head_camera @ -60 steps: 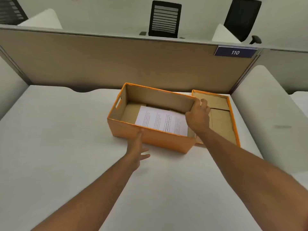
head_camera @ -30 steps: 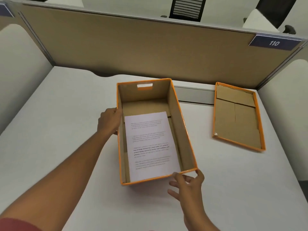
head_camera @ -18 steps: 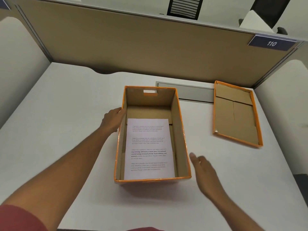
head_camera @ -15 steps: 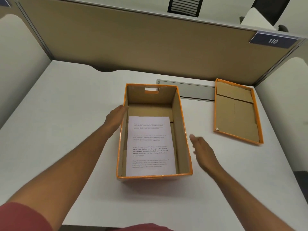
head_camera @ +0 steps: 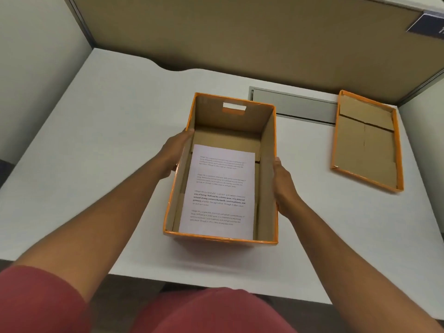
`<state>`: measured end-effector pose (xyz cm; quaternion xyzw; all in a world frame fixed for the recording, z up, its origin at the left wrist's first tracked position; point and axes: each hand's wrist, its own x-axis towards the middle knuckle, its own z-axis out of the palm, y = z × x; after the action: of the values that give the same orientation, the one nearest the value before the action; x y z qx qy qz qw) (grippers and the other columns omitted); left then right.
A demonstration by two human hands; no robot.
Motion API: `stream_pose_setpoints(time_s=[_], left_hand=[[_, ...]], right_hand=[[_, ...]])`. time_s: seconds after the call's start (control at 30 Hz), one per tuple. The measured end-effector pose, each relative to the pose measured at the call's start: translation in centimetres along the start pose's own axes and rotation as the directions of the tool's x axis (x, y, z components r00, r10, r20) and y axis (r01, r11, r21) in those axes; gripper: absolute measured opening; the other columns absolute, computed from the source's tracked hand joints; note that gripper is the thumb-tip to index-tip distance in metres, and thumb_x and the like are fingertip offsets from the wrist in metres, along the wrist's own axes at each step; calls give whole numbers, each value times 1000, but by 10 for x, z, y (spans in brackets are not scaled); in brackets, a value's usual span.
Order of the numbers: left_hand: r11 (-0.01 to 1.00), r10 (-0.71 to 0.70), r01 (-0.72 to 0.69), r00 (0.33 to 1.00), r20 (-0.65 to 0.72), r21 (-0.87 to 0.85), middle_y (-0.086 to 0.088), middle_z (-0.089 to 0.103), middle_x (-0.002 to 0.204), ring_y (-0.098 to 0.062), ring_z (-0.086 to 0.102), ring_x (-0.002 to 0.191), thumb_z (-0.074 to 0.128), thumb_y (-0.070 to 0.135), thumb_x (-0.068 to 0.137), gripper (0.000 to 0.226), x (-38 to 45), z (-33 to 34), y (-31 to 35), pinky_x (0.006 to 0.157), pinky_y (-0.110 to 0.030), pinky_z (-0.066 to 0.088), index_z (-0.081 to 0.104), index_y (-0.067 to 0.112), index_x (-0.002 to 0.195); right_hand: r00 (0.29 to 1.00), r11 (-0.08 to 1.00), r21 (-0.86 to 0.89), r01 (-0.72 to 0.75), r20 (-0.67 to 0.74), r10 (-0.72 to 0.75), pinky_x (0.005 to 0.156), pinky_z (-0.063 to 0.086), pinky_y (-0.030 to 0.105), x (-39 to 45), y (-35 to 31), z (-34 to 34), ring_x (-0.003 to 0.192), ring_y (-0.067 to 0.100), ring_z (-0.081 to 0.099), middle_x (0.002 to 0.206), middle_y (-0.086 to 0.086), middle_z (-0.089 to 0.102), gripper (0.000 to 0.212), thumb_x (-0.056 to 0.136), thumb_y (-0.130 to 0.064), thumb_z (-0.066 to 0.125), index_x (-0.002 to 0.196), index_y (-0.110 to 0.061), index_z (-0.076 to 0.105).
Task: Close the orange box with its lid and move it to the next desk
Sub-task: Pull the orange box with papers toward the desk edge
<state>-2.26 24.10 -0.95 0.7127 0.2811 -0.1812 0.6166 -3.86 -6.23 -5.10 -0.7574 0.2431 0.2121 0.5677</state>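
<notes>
The orange box (head_camera: 268, 164) stands open in the middle of the white desk, long side pointing away from me, with a printed sheet of paper (head_camera: 219, 191) lying flat on its bottom. My left hand (head_camera: 174, 152) presses flat against the box's left outer wall. Against the right outer wall lies my right hand (head_camera: 282, 181), so the box sits clamped between both palms. Its orange lid (head_camera: 366, 138) rests upside down on the desk to the right, well apart from the box and from both hands.
A tan partition wall (head_camera: 240, 39) runs along the desk's far edge, with a grey cable flap (head_camera: 293, 104) just behind the box. Pale side panels close off the desk (head_camera: 108, 140) on the left and right. The desk's near edge is close to my body.
The box was turned lengthwise and slid towards me. My right hand left the near rim, swung round, and now presses the right wall; my left hand stays on the left wall.
</notes>
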Motion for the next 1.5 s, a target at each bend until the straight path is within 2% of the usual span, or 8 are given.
stream_pose_setpoints(time_s=[0.27, 0.4, 0.6, 0.87, 0.97, 1.27, 1.4, 1.5], left_hand=[[999, 27, -28, 999, 23, 43, -3, 41, 167, -34, 39, 151, 41, 77, 93, 78, -15, -5, -16, 117, -62, 38, 38, 35, 159], [999, 36, -36, 999, 8, 37, -3, 34, 170, -35, 34, 154, 37, 67, 102, 69, -17, -1, -18, 117, -61, 33, 32, 32, 162], [997, 46, -45, 999, -21, 62, -2, 29, 172, -32, 29, 157, 35, 59, 106, 64, -28, -1, -25, 119, -56, 32, 29, 30, 163], [997, 55, -54, 998, -27, 59, -2, 33, 170, -30, 33, 155, 36, 56, 108, 61, -40, -2, -35, 118, -53, 33, 30, 29, 162], [998, 53, -51, 998, -30, 44, -2, 35, 170, -30, 34, 154, 36, 55, 108, 60, -43, -3, -37, 117, -53, 34, 31, 29, 162], [996, 87, -87, 996, -4, 34, -2, 43, 164, -30, 42, 148, 36, 53, 108, 57, -42, -5, -38, 93, -41, 36, 34, 30, 161], [943, 251, -238, 968, -27, 232, 7, 54, 150, -21, 52, 137, 37, 54, 108, 58, -37, -11, -44, 100, -39, 42, 40, 28, 159], [777, 421, -305, 902, -94, 550, -5, 46, 163, -32, 51, 144, 39, 65, 103, 71, -38, -20, -46, 114, -55, 43, 32, 28, 163]], right_hand=[[985, 995, -95, 22, -168, -38, 121, 43, 52, -44, -6, 17, 142, 27, 55, 153, 0, 60, 90, 94, -84, 22, 156, -26, 53], [974, 983, -177, 48, -209, -85, 83, 38, 27, -46, -2, 20, 92, 7, 49, 101, -14, 52, 71, 102, -75, 20, 126, -20, 59], [968, 979, -201, 43, -236, -91, 117, 42, 45, -55, 4, 22, 130, 22, 56, 158, 12, 56, 71, 109, -64, 22, 160, -21, 47], [965, 979, -204, 20, -251, -72, 122, 39, 44, -70, 11, 24, 140, 28, 55, 156, 8, 56, 63, 111, -61, 24, 157, -26, 47], [963, 978, -206, 22, -257, -76, 109, 42, 37, -70, 17, 24, 112, 19, 60, 124, 1, 66, 53, 110, -63, 24, 135, -27, 54], [964, 973, -229, 12, -254, -71, 128, 34, 52, -77, 12, 29, 153, 33, 44, 167, 8, 47, 70, 109, -64, 23, 164, -24, 40], [968, 975, -223, 1, -246, -58, 129, 28, 48, -76, 12, 27, 160, 30, 35, 174, 5, 36, 66, 112, -59, 23, 166, -24, 35], [983, 984, -180, 16, -179, -49, 129, 32, 52, -74, 13, 25, 156, 30, 41, 170, 5, 43, 70, 109, -65, 23, 164, -25, 41]])
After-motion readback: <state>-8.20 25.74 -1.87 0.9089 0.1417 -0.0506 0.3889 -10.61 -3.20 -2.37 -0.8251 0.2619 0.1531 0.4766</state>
